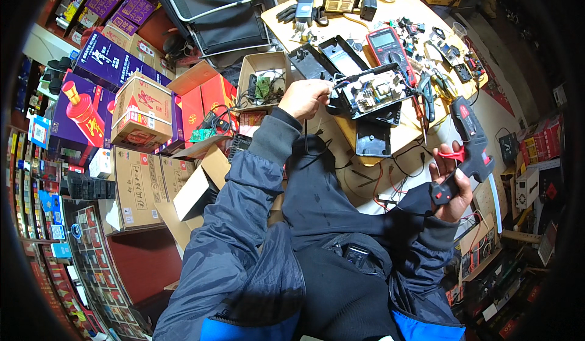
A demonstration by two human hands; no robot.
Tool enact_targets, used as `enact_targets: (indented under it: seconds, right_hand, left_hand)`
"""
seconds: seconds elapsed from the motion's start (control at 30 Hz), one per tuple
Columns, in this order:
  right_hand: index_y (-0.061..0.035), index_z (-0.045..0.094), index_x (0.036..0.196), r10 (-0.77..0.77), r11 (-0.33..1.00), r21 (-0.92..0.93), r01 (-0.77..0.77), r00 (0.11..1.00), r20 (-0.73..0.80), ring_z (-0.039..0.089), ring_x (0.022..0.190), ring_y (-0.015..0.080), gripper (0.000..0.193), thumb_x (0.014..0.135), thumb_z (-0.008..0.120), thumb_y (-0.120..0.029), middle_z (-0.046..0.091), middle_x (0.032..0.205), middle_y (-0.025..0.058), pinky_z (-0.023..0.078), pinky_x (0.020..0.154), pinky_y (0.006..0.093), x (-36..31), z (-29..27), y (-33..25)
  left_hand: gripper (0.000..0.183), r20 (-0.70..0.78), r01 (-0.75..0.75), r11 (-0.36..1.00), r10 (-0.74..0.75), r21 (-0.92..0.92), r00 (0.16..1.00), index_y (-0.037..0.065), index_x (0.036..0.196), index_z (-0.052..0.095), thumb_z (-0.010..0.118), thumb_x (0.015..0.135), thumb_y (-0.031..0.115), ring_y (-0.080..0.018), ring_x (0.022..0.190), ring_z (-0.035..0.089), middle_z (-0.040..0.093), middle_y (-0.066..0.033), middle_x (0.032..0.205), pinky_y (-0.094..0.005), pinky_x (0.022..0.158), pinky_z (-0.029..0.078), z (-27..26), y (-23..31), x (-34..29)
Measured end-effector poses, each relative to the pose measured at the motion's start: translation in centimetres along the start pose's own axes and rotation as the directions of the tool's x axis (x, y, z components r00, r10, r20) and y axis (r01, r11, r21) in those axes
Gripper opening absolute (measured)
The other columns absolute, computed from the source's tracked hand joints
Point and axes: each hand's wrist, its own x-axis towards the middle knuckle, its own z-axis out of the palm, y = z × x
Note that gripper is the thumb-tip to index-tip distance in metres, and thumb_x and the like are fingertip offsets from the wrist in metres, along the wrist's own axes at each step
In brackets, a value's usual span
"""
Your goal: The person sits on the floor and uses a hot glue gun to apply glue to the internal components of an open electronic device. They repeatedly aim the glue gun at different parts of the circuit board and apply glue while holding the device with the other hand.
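Observation:
My left hand (304, 100) is closed in a pinch at the left end of an open black plastic case (396, 113), where thin wires come out; which part the fingertips grip is hard to make out. Inside the case sits a circuit board (376, 91) with several components and wires. In my right hand (450, 186) lies a black glue gun (468, 126) with a red trigger, its nozzle end pointing up and away. A pale glue stick (496, 206) sticks out near its back. Just left of the gun are dark-handled pliers (426, 97) and a screwdriver (420, 111).
A red-edged multimeter (387, 45), black case shells (343, 55) and loose parts crowd the wooden table (280, 13). An open carton (263, 67) with green boards stands left of it. Stacked boxes (141, 111) fill the left side, near a folding chair (213, 12).

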Motion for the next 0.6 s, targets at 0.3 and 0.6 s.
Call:
enact_targets:
  seconds: [0.3,0.6]
  right_hand:
    - [0.0032,0.038,0.158,0.023,0.997,0.08,-0.022,1.0,-0.013,0.058,0.136,0.04,0.074,0.09,0.057,-0.018,0.057,0.149,0.0283,0.049,0.113,0.0472,-0.2,0.8,0.1]
    - [0.0057,0.042,0.154,0.008,0.996,0.094,-0.006,1.0,-0.02,0.061,0.132,0.0431,0.07,0.09,0.057,-0.015,0.058,0.145,0.0309,0.051,0.11,0.0471,-0.4,1.4,0.0]
  left_hand:
    - [0.025,0.019,0.071,0.992,-0.069,-0.1,0.997,-0.002,0.117,0.076,0.067,0.097,0.011,-0.0118,0.075,0.068,0.075,-0.0092,0.094,-0.0235,0.054,0.045,-0.1,0.3,0.2]
    - [0.023,0.015,0.07,0.993,-0.072,0.096,0.997,0.008,0.095,0.075,0.065,0.1,0.028,-0.0028,0.047,0.043,0.071,0.0002,0.08,-0.0225,0.044,0.029,-0.2,0.6,0.4]
